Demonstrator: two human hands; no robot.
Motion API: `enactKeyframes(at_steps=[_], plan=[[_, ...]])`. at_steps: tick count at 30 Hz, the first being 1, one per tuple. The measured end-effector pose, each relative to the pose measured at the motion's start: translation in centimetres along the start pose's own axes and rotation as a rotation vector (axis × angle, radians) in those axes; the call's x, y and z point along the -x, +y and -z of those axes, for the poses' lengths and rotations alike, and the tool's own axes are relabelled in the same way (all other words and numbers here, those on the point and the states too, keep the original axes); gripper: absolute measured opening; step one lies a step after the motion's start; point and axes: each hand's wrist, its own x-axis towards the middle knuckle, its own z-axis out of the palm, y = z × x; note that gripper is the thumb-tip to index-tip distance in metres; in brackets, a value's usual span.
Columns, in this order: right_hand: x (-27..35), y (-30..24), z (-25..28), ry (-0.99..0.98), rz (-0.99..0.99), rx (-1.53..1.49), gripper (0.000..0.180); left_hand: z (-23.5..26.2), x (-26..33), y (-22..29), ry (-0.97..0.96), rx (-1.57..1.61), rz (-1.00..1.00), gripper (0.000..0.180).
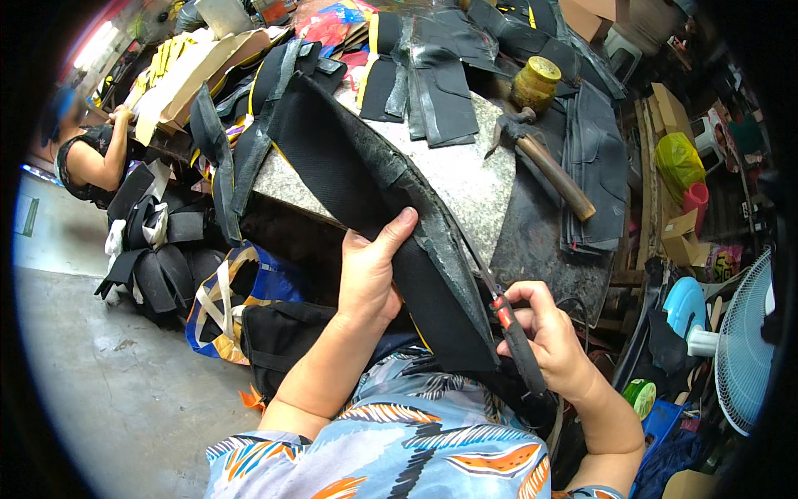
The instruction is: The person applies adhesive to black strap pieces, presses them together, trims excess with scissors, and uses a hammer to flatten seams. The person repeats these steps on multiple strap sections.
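Observation:
My left hand (pixel 371 270) grips a long black fabric piece (pixel 349 162) with a glued, shiny edge, thumb on top near its lower end. The piece slants from the stone slab down to my lap. My right hand (pixel 549 337) holds black-handled scissors (pixel 505 320) with a red mark at the pivot. The blades point up along the right edge of the fabric piece.
A grey stone slab (pixel 465 170) on the bench carries a hammer (pixel 544 158), a yellow-lidded jar (pixel 536 81) and stacks of black cut pieces (pixel 594 158). A blue bag (pixel 229 303) and black bags lie on the floor at left. Another person (pixel 91 154) sits far left. A fan (pixel 744 341) stands at right.

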Motion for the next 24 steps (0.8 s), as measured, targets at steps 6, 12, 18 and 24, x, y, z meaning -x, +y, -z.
enactKeyframes(at_steps=[6,12,18,24], plan=[[0.2,0.0,-1.0,0.078,-0.042,-0.266,0.059,0.8,-0.6,-0.5,-0.024,0.099,0.325,0.021],[-0.5,-0.9,-1.1,0.108,0.028,-0.032,0.059,0.1,-0.4,-1.0,-0.023,0.013,0.038,0.022],[-0.7,-1.8,-0.5,0.197,0.138,0.546,0.074,-0.1,-0.1,-0.5,0.043,-0.039,-0.058,0.023],[-0.7,-0.6,0.4,0.082,-0.033,-0.058,0.051,1.0,-0.1,0.0,-0.021,-0.049,0.031,0.025]])
